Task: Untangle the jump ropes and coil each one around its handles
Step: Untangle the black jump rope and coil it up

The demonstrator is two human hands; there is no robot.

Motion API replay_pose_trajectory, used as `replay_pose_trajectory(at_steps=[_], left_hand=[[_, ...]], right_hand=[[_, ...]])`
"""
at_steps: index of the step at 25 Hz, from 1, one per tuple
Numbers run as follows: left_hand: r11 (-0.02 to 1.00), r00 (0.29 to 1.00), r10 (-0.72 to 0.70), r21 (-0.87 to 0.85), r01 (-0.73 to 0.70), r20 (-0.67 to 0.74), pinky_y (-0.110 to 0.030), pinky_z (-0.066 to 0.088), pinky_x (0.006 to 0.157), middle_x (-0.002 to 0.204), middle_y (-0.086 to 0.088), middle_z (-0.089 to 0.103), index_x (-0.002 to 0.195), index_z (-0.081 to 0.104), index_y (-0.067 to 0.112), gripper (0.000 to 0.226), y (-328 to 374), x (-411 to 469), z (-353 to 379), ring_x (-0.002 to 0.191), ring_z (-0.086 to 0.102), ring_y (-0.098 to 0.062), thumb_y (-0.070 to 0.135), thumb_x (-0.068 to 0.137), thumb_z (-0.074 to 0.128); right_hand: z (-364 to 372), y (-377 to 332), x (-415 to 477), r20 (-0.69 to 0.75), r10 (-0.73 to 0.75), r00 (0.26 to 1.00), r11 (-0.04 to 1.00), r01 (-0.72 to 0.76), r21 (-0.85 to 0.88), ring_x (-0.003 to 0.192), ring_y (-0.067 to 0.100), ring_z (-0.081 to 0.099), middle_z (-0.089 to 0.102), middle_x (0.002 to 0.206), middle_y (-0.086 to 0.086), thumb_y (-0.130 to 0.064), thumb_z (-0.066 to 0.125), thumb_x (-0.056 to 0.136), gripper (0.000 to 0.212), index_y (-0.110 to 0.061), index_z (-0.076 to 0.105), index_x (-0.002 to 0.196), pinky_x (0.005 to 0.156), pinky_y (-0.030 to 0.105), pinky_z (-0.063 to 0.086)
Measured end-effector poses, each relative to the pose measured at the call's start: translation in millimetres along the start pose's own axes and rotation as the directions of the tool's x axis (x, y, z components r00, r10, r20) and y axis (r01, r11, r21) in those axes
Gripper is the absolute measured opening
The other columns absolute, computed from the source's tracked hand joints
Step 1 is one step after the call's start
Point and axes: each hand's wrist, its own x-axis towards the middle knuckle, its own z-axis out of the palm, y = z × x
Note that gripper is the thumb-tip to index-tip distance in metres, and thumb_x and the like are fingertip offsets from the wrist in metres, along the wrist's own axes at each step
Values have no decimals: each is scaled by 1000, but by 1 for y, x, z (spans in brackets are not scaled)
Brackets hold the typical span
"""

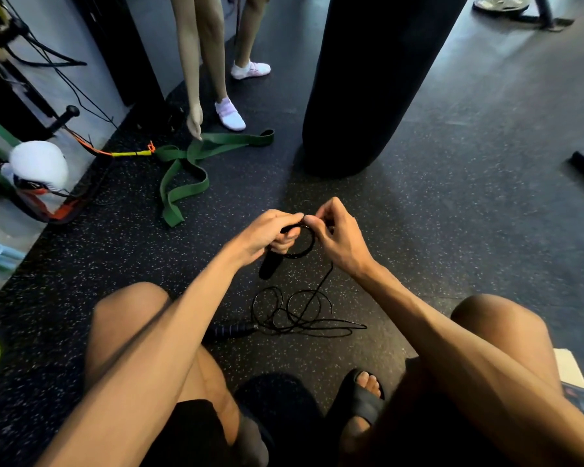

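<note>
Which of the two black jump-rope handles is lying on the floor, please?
The ribbed black handle beside the loose rope loops; the other black handle is gripped in the left hand.

There are two black handles: one handle [269, 264] held in the left hand [267, 230], and a second handle [228, 331] lying on the floor [452, 230]. There is one thin black rope [304, 315], piled in several loops. Three hands are in view: the left hand, the right hand [337, 237], and one hand of a standing person [194, 121]. There are two white shoes [230, 113], one punching bag [368, 79], one green band [182, 163], one white boxing glove [37, 163] and one black sandal [361, 397].
</note>
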Motion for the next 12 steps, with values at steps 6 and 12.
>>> replay_pose_trajectory(at_steps=[6,12], left_hand=[[813,992,105,-568,-127,-71,-23,25,50,56,5,23,82,53,9,32,8,0,-6,48,22,-8,26,105,38],[743,932,144,-586,-324,-334,-26,37,60,62,1,39,94,55,3,27,13,4,-4,55,37,-12,17,105,35]], right_hand=[[12,31,1,167,283,945,950,-300,89,70,33,69,70,75,11,-23,53,100,14,-14,45,93,71,57,56],[26,51,-12,381,421,824,907,-386,-166,79,31,73,75,82,12,-18,69,90,27,-21,44,80,75,56,58]])
